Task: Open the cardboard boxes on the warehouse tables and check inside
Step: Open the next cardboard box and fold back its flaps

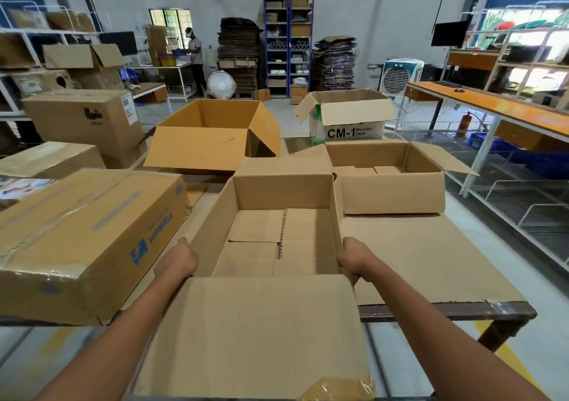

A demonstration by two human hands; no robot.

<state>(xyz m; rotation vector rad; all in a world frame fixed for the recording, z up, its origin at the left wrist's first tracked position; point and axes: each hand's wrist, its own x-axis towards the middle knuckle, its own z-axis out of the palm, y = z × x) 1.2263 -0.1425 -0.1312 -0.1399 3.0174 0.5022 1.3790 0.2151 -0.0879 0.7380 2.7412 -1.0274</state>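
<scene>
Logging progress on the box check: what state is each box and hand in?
Near box: open, only bottom flaps inside.
Left hand: grips near box's left wall.
Right hand: grips its right wall.
Right rear box: open.
Big box: open.
CM-1 box: open.
Flipkart box: taped shut.

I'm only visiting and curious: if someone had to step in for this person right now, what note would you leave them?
Front box stands open at the table edge; only its bottom flaps show inside.
Left hand grips its left side, right hand its right side.
Done: right box, big box and CM-1 box also stand open.
Left: the taped Flipkart box and a closed box behind it, unopened.
</scene>
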